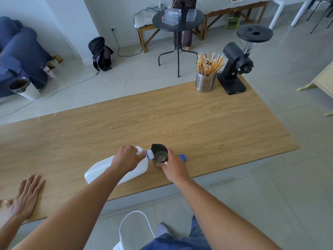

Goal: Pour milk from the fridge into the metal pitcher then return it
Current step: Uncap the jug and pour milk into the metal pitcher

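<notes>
Left hand (pixel 126 157) tilting jug (pixel 115 168) over pitcher (pixel 159 155)

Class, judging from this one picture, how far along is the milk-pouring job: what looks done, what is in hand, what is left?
Done: the milk jug is out on the table, its blue cap off beside the metal pitcher.
In hand: the left hand tips the jug's mouth over the pitcher, which the right hand steadies.
Left: finish pouring, recap, return the jug to the fridge, not in view.

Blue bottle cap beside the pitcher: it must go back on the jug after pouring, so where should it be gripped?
Pinch the round blue plastic cap by its rim from above; it lies flat on the wooden table, right of the right hand.
</notes>
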Demonstrator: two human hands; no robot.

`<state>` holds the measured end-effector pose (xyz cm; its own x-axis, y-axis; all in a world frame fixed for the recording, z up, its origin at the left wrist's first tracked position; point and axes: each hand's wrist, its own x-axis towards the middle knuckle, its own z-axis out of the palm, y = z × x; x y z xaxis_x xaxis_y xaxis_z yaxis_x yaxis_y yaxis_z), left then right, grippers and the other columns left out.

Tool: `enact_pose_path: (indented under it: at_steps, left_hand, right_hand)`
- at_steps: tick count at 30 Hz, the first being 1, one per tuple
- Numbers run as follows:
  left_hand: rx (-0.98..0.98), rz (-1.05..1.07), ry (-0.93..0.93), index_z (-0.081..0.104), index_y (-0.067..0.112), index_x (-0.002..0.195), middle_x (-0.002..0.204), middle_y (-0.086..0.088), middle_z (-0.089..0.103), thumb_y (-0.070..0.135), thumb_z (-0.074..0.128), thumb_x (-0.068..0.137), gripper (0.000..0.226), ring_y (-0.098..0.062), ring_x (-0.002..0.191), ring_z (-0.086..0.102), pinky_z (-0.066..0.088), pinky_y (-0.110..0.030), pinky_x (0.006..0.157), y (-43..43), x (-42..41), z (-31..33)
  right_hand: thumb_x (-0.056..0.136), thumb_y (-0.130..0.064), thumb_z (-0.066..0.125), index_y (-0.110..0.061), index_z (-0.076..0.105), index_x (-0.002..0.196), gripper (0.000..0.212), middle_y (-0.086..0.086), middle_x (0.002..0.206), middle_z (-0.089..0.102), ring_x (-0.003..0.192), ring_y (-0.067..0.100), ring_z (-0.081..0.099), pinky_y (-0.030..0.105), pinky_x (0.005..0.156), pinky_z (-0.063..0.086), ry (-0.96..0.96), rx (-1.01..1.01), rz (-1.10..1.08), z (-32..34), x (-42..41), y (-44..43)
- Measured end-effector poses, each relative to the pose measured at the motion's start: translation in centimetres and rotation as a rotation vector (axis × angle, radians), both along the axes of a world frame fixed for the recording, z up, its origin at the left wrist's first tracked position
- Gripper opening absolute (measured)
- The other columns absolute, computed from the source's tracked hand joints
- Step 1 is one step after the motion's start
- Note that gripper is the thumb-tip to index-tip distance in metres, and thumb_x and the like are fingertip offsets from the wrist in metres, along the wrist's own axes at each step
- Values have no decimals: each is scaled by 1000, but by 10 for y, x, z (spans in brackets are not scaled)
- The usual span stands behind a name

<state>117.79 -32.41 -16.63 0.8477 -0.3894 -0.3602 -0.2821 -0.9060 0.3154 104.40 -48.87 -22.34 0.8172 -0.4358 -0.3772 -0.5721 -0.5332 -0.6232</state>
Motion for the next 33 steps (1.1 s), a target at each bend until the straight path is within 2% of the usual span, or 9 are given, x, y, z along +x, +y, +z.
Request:
enact_pose_path:
  at_steps: [3,10,22,27,30,33]
  left_hand:
    - [18,2,2,46,14,61,63,-1,43,51,65,105,60,-18,58,40,30,-33,55,-2,2,0]
    - [64,1,2,39,12,63,65,-3,40,55,63,104,64,-21,59,37,29,-33,54,-7,2,4]
    - [109,-7,-26,42,11,66,66,-3,45,59,61,105,65,-21,58,41,32,-31,52,-11,2,8]
    - [133,-23,-34,41,11,66,66,-3,44,58,59,106,64,-20,59,41,32,-32,52,-13,1,10]
    - [139,-39,-45,38,12,65,65,-3,42,55,58,108,64,-19,56,38,30,-31,50,-14,0,11]
    - [139,-44,-54,38,11,65,65,-3,41,54,58,108,64,-18,56,37,29,-31,50,-14,-1,12]
  right_hand:
    - [106,-51,75,-18,32,173,86,12,126,77,109,28,77,32,73,47,-1,-2,-10,-1,1,0]
    - [104,-53,75,-19,40,164,77,11,118,75,103,29,75,34,72,48,4,2,-14,-6,1,-1]
    - [105,-50,76,-19,41,163,74,6,113,72,106,28,75,33,74,48,-7,4,-5,-3,0,-1]
    - [103,-50,78,-20,47,157,69,4,114,74,101,25,74,36,76,57,-21,24,-12,-4,0,-1]
    - [104,-50,78,-20,46,158,70,4,115,74,100,24,73,33,74,53,-24,22,-7,-4,0,-2]
    - [104,-49,78,-19,46,158,69,3,119,77,104,25,76,34,76,55,-40,18,-5,-5,-1,-2]
